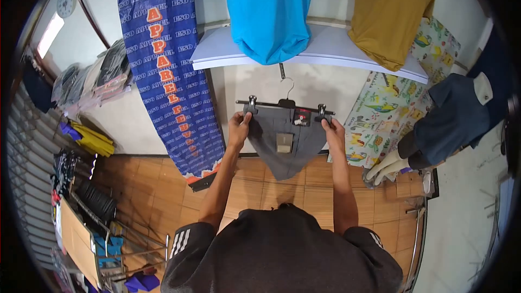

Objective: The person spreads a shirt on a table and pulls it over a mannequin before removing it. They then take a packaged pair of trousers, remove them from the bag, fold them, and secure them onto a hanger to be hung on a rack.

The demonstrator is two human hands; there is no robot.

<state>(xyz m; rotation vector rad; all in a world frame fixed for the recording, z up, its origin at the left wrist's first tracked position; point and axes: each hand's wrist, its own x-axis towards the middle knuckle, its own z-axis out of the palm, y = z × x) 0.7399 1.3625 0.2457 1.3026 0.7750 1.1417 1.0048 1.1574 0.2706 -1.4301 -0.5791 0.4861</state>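
Note:
A pair of grey trousers (266, 138) hangs from a black clip hanger (268, 104) in front of me, with a dark waistband label and a brown paper tag (284, 142) showing. My left hand (239, 129) pinches the waistband's left corner, right below one clip (252, 101). At the opposite corner my right hand (334, 133) grips the waistband with the thumb on top, just under the other clip (322, 110). The hanger's metal hook (290, 84) points up, close to a short prong (281, 70) below the shelf. Toward the bottom, the cloth narrows to a point.
Above is a white shelf (211, 49), with a blue T-shirt (271, 11) and a mustard T-shirt (391, 16) over it. A blue printed banner (163, 65) stands left. A dressed mannequin (450, 108) is at right; a metal-framed rack (116, 239) stands lower left.

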